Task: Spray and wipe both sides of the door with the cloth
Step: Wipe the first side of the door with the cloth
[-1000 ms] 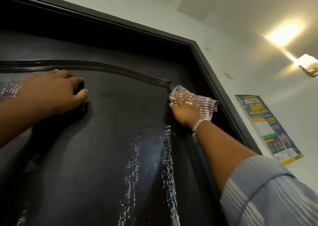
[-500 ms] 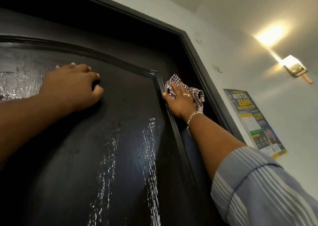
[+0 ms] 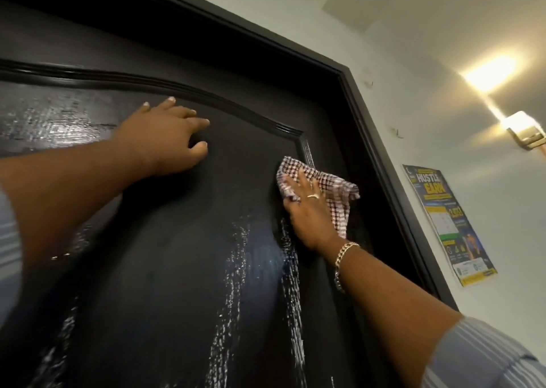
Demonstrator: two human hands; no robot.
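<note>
The dark brown door (image 3: 177,269) fills the view, its raised panel streaked with wet spray trails. My right hand (image 3: 307,213) presses a red-and-white checked cloth (image 3: 338,194) flat against the panel, just below the right corner of the curved moulding (image 3: 206,95); its fingers lie straight on the cloth. My left hand (image 3: 165,139) rests on the upper panel to the left, fingers spread against the wood and holding nothing I can see. No spray bottle is in view.
The black door frame (image 3: 369,127) runs down the right side. Beyond it a white wall carries a yellow-and-blue poster (image 3: 449,225) and a lit wall lamp (image 3: 526,133).
My right hand has slid the cloth down and left, off the moulding's corner onto the panel. The fingers of my left hand have uncurled and spread on the door.
</note>
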